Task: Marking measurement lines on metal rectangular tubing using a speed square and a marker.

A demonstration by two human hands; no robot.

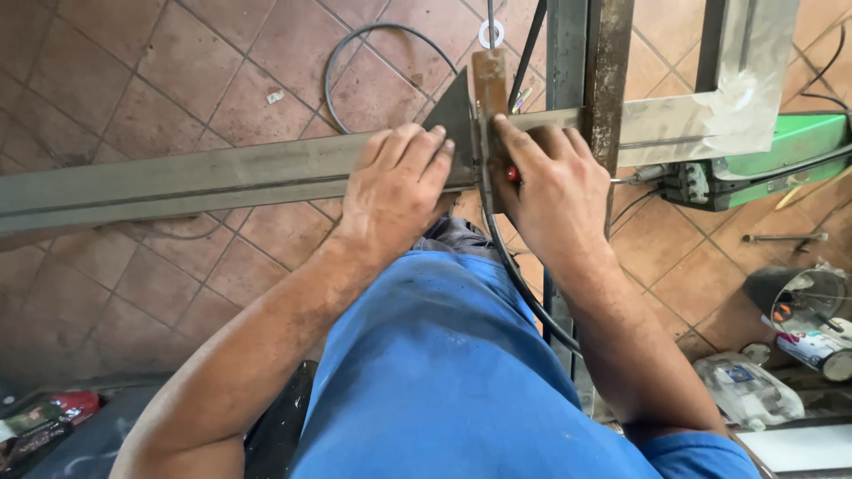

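A long grey metal bar [177, 182] runs across the view above a tiled floor. My left hand [397, 191] lies flat on the bar, pressing a dark triangular square [454, 120] against it. My right hand [552, 191] sits just right of the square, fingers closed around a small red-tipped tool [512, 174] with the index finger pointing at the square's rusty upright blade [490, 84]. What the tool is stays mostly hidden under the hand.
A rusty upright post [607, 71] and a shiny steel frame [737, 98] stand right of my hands. A black cable [519, 284] hangs down past my blue shirt. A green machine [781, 155], cans and bottles [816, 341] sit at right on the floor.
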